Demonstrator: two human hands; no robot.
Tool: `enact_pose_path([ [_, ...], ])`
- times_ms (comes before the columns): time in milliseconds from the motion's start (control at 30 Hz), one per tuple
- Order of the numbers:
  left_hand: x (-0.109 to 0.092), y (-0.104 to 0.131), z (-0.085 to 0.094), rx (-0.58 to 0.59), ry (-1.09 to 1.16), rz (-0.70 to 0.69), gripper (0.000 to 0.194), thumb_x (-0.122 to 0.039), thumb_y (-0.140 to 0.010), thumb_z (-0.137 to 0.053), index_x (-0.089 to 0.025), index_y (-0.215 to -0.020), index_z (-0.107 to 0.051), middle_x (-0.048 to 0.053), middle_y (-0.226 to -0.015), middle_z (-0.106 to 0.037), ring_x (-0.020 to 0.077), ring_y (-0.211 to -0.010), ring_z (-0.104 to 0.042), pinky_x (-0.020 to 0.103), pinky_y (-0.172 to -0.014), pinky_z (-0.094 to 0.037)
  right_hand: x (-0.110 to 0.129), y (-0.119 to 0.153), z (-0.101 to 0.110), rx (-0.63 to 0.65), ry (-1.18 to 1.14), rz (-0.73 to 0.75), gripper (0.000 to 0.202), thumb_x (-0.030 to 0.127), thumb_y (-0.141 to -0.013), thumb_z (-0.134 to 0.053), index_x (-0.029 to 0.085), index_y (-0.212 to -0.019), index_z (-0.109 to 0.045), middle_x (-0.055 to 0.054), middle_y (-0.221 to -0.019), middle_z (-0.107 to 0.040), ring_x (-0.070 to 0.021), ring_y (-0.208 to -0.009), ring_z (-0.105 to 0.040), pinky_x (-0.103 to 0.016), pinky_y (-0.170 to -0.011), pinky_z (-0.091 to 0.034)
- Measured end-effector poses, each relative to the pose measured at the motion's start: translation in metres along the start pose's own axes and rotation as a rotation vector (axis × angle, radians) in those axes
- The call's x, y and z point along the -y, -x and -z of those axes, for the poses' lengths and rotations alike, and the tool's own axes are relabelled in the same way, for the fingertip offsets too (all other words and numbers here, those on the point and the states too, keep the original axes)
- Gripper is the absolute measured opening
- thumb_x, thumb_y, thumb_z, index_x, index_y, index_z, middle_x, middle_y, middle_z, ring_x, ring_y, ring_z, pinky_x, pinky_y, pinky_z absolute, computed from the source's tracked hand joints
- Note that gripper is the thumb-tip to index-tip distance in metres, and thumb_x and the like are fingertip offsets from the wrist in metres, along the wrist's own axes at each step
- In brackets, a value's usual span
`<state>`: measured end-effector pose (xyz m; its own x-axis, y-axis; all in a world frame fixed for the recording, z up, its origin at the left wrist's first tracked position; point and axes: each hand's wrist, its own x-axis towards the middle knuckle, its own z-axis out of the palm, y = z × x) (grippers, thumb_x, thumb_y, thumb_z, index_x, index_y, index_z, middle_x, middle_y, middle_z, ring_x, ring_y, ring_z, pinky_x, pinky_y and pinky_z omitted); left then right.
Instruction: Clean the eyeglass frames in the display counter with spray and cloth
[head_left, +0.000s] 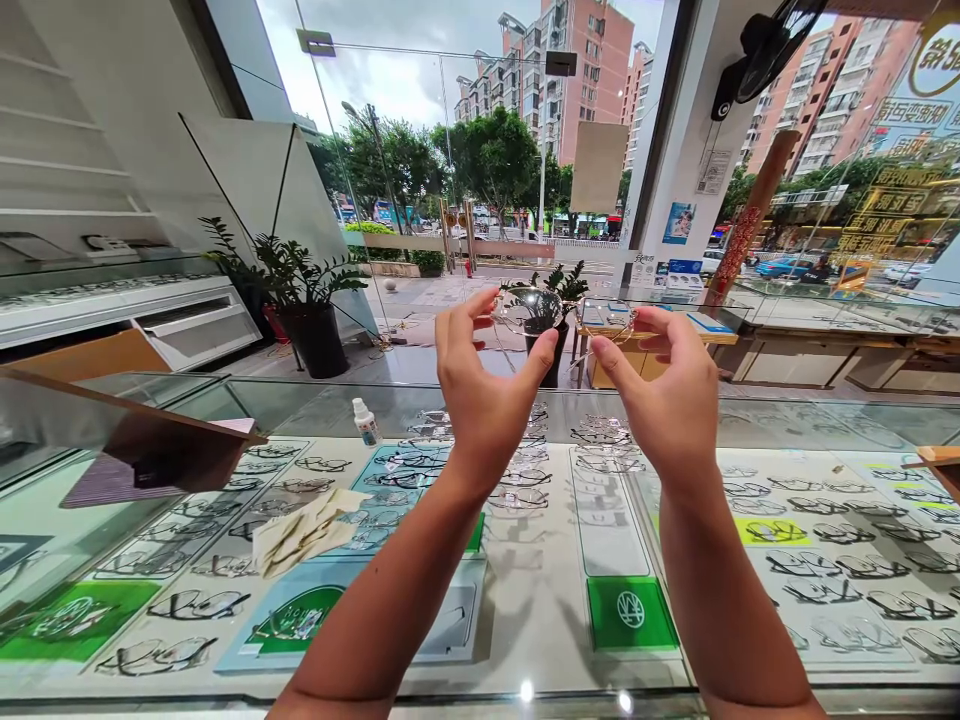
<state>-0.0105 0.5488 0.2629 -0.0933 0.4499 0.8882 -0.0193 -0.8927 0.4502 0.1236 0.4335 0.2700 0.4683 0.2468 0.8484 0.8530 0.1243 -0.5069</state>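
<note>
Eyeglasses (531,308) held in two hands, raised above the glass worktop (525,605). From my remote post I see the left hand (484,395) at one side of the frame and the right hand (671,395) at the other. The fingers (459,335) of each are partly open, with thumb and forefinger parted about the frame; I cannot tell the exact contact points. Below, to the left, a pale crumpled cloth (307,530) lies near a small white bottle (366,424). Rows of spectacles (814,567) flank a green panel (630,613).
</note>
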Motion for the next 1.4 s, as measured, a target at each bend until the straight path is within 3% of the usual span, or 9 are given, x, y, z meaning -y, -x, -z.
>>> enact_pose_path([
  [300,-0.002,-0.001,0.006,-0.057,-0.024,-0.125,0.064,-0.049,-0.082,-0.087,-0.027,-0.136,-0.061,0.010,-0.131,-0.064,0.0271,-0.119,-0.063,0.043,-0.098,-0.054,0.011,0.004,0.002,-0.049,-0.068,0.078,0.054,0.056,-0.088,-0.078,0.024,-0.129,-0.065,-0.011,-0.126,-0.071,-0.0279,-0.109,-0.068,-0.050,-0.097,-0.054],
  [433,0.002,-0.002,0.012,-0.090,-0.023,-0.168,0.072,-0.054,-0.080,-0.087,-0.028,-0.140,-0.057,0.011,-0.136,-0.063,0.0287,-0.123,-0.063,0.045,-0.097,-0.056,0.018,0.005,0.004,-0.069,-0.220,0.056,0.042,0.052,-0.098,-0.067,0.022,-0.126,-0.066,-0.011,-0.125,-0.071,-0.0235,-0.104,-0.070,-0.044,-0.093,-0.057],
  [533,0.012,0.003,0.017,-0.063,-0.015,-0.147,0.074,-0.055,-0.079,-0.088,-0.027,-0.140,-0.057,0.011,-0.134,-0.063,0.0282,-0.122,-0.064,0.044,-0.096,-0.057,0.008,0.006,0.000,-0.034,-0.378,-0.071,0.035,0.050,-0.102,-0.058,0.020,-0.115,-0.070,-0.010,-0.114,-0.075,-0.0213,-0.101,-0.071,-0.040,-0.089,-0.057],
  [600,0.022,0.015,0.020,-0.013,-0.005,-0.098,0.072,-0.052,-0.079,-0.088,-0.026,-0.138,-0.058,0.012,-0.131,-0.065,0.0267,-0.118,-0.066,0.043,-0.095,-0.058,-0.006,0.013,-0.006,0.034,-0.465,-0.199,0.036,0.052,-0.099,-0.062,0.019,-0.109,-0.072,-0.009,-0.107,-0.077,-0.0209,-0.098,-0.072,-0.039,-0.088,-0.057],
  [767,0.049,0.071,0.030,0.131,0.045,0.145,0.067,-0.052,-0.079,-0.088,-0.021,-0.132,-0.060,0.013,-0.129,-0.067,0.0254,-0.115,-0.070,0.041,-0.096,-0.060,-0.050,0.056,-0.018,0.202,-0.547,-0.481,0.040,0.056,-0.087,-0.073,0.019,-0.102,-0.076,-0.009,-0.102,-0.079,-0.0205,-0.093,-0.070,-0.036,-0.087,-0.055],
  [933,0.065,0.112,0.033,0.199,0.124,0.367,0.068,-0.050,-0.078,-0.089,-0.020,-0.131,-0.059,0.015,-0.131,-0.070,0.0266,-0.114,-0.073,0.043,-0.101,-0.061,-0.085,0.098,-0.032,0.222,-0.652,-0.684,0.044,0.059,-0.078,-0.079,0.019,-0.097,-0.078,-0.008,-0.097,-0.079,-0.0235,-0.094,-0.070,-0.035,-0.081,-0.054],
  [1200,0.077,0.122,0.035,0.270,0.095,0.364,0.067,-0.046,-0.077,-0.090,-0.018,-0.131,-0.060,0.015,-0.127,-0.073,0.0283,-0.119,-0.073,0.044,-0.103,-0.061,-0.114,0.125,-0.048,0.245,-0.798,-0.865,0.046,0.059,-0.073,-0.087,0.021,-0.098,-0.080,-0.006,-0.101,-0.081,-0.0210,-0.099,-0.073,-0.032,-0.084,-0.055],
  [1400,0.083,0.127,0.036,0.307,0.043,0.257,0.064,-0.044,-0.080,-0.089,-0.018,-0.132,-0.062,0.013,-0.123,-0.075,0.0269,-0.116,-0.074,0.045,-0.104,-0.061,-0.120,0.131,-0.050,0.309,-0.858,-0.983,0.038,0.051,-0.077,-0.089,0.021,-0.097,-0.079,-0.009,-0.110,-0.084,-0.0200,-0.104,-0.077,-0.029,-0.085,-0.059],
])
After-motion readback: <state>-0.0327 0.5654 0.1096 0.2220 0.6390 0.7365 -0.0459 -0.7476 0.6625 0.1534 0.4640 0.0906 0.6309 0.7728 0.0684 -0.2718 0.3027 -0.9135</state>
